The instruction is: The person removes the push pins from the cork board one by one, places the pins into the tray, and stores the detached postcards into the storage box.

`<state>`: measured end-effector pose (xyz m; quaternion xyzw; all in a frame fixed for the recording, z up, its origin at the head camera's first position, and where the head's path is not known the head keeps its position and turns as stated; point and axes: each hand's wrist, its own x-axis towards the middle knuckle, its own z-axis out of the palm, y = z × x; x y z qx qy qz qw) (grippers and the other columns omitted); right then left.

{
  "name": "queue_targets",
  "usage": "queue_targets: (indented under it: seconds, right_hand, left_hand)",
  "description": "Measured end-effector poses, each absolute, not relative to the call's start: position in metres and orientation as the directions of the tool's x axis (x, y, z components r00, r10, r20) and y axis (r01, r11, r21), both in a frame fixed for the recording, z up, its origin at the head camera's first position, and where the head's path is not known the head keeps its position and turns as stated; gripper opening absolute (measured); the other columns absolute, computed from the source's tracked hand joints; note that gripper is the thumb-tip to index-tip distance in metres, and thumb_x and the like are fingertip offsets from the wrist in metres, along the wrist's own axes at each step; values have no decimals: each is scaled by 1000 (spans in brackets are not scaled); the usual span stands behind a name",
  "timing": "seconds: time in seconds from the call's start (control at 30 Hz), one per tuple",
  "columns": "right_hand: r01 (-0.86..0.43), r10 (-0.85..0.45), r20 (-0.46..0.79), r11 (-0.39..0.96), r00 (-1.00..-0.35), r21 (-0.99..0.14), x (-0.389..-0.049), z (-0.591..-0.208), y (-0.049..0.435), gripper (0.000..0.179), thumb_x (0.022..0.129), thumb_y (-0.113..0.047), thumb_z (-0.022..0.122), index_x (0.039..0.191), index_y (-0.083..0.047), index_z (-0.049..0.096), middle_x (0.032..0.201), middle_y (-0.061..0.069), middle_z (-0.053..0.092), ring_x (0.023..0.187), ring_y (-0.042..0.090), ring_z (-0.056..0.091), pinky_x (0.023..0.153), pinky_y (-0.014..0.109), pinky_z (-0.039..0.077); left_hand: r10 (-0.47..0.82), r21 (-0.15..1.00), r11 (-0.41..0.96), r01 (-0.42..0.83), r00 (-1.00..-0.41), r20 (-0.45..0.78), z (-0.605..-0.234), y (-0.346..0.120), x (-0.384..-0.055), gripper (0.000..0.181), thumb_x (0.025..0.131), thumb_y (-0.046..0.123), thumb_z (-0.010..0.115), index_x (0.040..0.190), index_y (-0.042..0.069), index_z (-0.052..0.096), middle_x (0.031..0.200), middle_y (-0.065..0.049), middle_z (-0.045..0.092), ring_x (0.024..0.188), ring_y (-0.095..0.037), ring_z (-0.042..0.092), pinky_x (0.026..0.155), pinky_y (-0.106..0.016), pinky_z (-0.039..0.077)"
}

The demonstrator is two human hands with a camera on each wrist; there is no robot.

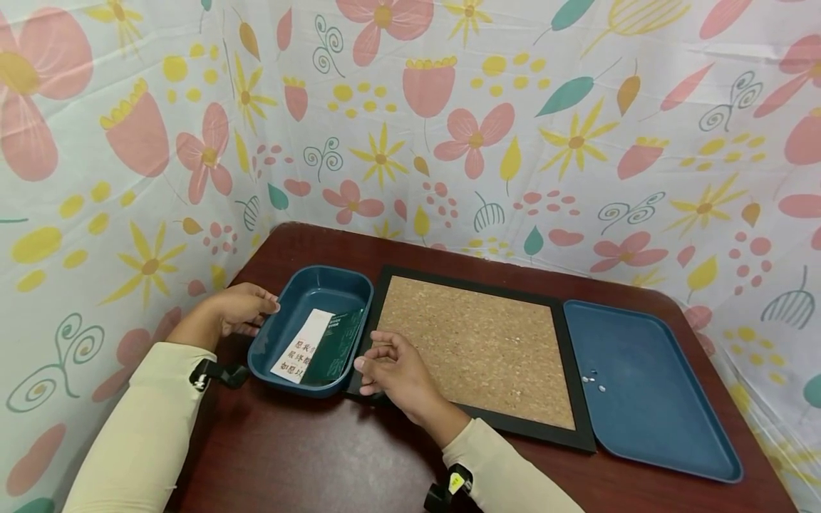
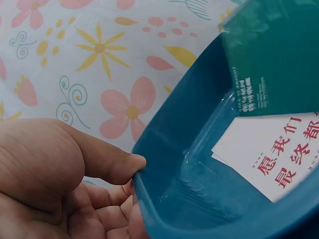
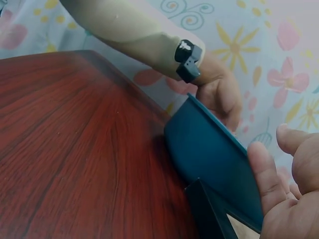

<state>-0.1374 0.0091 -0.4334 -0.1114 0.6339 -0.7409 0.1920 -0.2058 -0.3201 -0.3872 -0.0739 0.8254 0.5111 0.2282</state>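
A deep blue plastic basin [image 1: 321, 292] sits at the left of the table. Its near-left rim is pinched by my left hand [image 1: 245, 308], thumb over the edge and fingers against the outside wall [image 2: 144, 199]. Inside lie a white card [image 1: 295, 349] with red printed characters and a dark green card [image 1: 335, 345], partly overlapping. My right hand [image 1: 400, 374] hovers beside the basin's right side, over the edge of a black-framed cork board [image 1: 474, 349]. Its fingers are loosely bent and hold nothing; whether they touch the basin wall [image 3: 214, 154] I cannot tell.
Right of the cork board lies a shallow blue tray [image 1: 667, 406] with a few tiny whitish bits [image 1: 593, 380] near its left edge. Everything rests on a dark red wooden table [image 1: 295, 449]. A flower-patterned curtain [image 1: 410, 164] closes off the back and left.
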Motion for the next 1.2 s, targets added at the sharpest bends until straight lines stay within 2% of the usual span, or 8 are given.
queue_targets:
  seconds: [0.4, 0.63, 0.83, 1.2]
  right_hand:
    - [138, -431, -63, -146, -900, -980, -137, -438, 15, 62, 95, -1, 72, 146, 9, 38, 114, 19, 56, 81, 19, 68, 73, 35, 62]
    - [129, -405, -64, -135, -912, -982, -137, -439, 20, 61, 94, -3, 72, 145, 9, 41, 114, 18, 56, 84, 26, 70, 73, 37, 63]
    - [110, -386, -62, -104, -920, -989, -136, -439, 29, 58, 96, -4, 70, 145, 9, 41, 114, 19, 56, 82, 22, 66, 73, 37, 63]
    - [75, -361, -58, -35, -931, -997, -137, -437, 58, 57, 98, -10, 69, 146, 6, 42, 117, 21, 57, 85, 28, 68, 74, 40, 62]
  left_hand:
    - [131, 818, 460, -346, -884, -448, -387, -319, -206, 37, 107, 12, 51, 136, -11, 49, 106, -13, 65, 88, -21, 67, 72, -35, 58]
    - [132, 816, 469, -339, -886, -444, -388, -320, -206, 36, 107, 13, 50, 135, -11, 49, 104, -13, 66, 87, -21, 68, 71, -35, 59]
    - [129, 812, 489, -319, -894, -429, -389, -318, -205, 36, 108, 12, 48, 135, -12, 51, 101, -14, 68, 86, -22, 68, 72, -37, 59]
    - [53, 770, 580, -266, -931, -361, -390, -312, -197, 36, 109, 14, 45, 134, -12, 51, 115, -20, 60, 92, -25, 65, 77, -40, 59]
